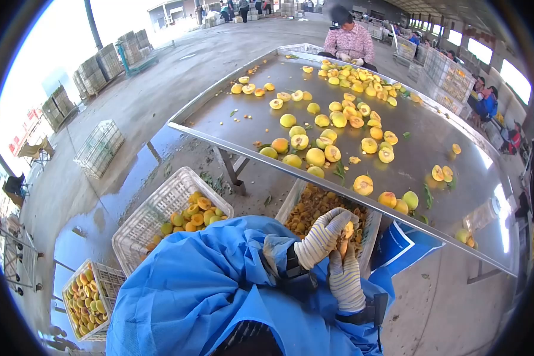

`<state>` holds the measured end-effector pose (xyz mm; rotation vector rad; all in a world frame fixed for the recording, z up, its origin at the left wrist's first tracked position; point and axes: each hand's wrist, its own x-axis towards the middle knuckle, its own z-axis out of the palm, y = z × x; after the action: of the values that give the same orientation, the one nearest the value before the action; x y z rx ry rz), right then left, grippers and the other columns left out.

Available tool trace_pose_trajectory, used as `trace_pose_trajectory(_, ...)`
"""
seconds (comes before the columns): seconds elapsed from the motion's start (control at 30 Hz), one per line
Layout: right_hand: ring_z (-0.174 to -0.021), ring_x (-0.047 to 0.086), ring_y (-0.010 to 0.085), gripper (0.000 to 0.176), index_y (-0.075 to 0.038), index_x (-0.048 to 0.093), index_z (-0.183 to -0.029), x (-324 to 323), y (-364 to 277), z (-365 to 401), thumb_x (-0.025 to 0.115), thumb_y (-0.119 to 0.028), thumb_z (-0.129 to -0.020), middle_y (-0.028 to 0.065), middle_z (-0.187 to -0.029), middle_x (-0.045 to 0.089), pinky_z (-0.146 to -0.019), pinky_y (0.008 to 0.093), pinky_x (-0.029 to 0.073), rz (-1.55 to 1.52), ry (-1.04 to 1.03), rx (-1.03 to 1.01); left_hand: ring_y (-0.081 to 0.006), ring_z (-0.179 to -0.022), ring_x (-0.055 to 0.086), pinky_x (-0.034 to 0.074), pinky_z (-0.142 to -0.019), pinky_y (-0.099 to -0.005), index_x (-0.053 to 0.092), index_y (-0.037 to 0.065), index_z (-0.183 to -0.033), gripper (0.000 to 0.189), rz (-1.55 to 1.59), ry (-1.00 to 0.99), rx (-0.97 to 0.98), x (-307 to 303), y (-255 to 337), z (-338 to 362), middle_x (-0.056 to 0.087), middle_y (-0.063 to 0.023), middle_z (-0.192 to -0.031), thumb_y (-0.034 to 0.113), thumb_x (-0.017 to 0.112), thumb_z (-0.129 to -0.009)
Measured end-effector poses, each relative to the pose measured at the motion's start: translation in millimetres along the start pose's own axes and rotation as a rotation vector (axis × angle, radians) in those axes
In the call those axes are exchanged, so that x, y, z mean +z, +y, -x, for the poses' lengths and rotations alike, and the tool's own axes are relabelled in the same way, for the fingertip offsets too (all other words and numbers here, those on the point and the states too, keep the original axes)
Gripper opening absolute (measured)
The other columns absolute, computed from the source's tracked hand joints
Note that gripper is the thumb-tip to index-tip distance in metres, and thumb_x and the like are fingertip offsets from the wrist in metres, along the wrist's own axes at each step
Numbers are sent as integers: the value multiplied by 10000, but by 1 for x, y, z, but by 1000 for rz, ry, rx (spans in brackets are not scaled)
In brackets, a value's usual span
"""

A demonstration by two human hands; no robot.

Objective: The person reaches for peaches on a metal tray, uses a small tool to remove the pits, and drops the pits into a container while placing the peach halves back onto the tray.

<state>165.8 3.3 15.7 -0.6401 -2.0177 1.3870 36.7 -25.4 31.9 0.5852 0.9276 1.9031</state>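
Curling over a peach, the left hand grips it. The right hand clasps it from the near side, above a crate.

small yellow-orange fruit piece, half hidden between gloved left hand and right hand.
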Motion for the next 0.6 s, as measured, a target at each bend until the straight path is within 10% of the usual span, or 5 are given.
trace_pose_trajectory(0.2,-345,370,112,311,-148,523,-1005,-21,-38,1,594,-446,-950,-5,-553,434,-308,250,286,-688,-214,562,-106,-884,602,490,-806,-245,659,49,-1077,297,-12,-115,-16,4,16,-3,665,-32,-966,319,584,-978)
trace_pose_trajectory(0.6,-320,339,108,371,-127,551,-961,-32,-38,0,616,-490,-917,-21,-502,375,-302,237,275,-1026,-367,711,-147,-845,644,523,-766,-271,674,20,-996,388,-93,-235,-197,-1,24,-14,682,-73,-909,398,601,-945)
